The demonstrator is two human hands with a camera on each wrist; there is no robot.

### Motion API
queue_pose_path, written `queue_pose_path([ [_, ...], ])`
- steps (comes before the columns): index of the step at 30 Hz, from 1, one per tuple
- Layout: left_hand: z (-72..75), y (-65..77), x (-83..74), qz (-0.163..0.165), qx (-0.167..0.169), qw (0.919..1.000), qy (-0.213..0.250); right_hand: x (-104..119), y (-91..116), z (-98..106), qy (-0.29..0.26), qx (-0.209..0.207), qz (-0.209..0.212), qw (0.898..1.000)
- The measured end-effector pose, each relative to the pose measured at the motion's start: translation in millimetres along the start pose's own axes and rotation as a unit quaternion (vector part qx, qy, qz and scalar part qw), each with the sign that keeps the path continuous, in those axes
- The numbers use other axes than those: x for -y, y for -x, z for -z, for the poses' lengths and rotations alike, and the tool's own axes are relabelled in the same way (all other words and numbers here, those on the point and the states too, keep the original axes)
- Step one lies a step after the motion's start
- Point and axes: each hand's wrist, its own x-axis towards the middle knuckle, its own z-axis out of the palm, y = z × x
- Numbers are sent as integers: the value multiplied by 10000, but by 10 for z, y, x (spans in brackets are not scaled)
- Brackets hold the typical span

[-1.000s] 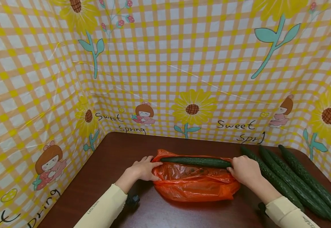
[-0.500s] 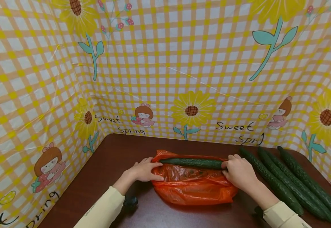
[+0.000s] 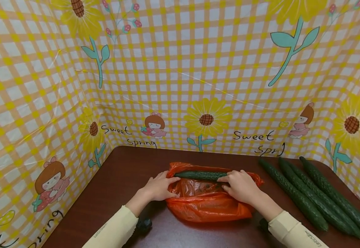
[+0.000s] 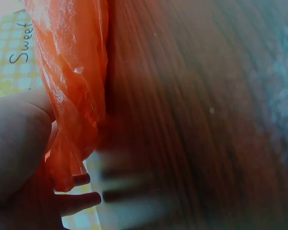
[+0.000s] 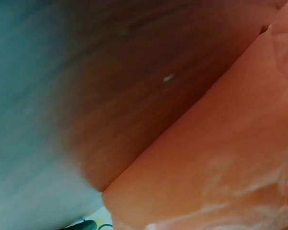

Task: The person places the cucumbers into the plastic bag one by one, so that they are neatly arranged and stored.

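An orange-red plastic bag (image 3: 209,208) lies on its side, its mouth held wide, with one long dark green cucumber (image 3: 195,175) along the far inside edge. At the bag's left end my left hand (image 3: 157,187) grips the plastic, thumb inside the mouth; in the left wrist view, the bunched bag end (image 4: 77,129) passes between palm and fingers. My right hand (image 3: 241,186) lies over the cucumber's right part and the bag's far rim, forefinger stretched along the cucumber and thumb lower down. That hand hides the cucumber's right end. The right wrist view holds mostly bag and tabletop.
Several more long cucumbers (image 3: 294,196) lie slanted side by side at the right of the dark brown table (image 3: 136,165). A checked sunflower cloth (image 3: 173,86) walls in the back and sides. Dark devices (image 3: 144,225) sit under the wrists.
My right hand has slid left from the bag's right end onto the cucumber, leaving that end of the bag crumpled behind it. The left hand has stayed at the left end.
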Motion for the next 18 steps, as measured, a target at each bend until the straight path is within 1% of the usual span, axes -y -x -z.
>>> queue_pose_path([
  [3,-3,-5,3,-87,69,9999,105,26,-37,-6,-106,53,-7,9999],
  [7,8,-10,-4,-190,242,9995,91,45,-59,2,-103,104,-67,9999],
  [12,23,7,-20,-127,507,9986,-2,64,-70,8,-87,250,-200,9994],
  [18,45,28,-40,-55,672,9977,23,82,-65,-4,-29,300,-304,9991],
])
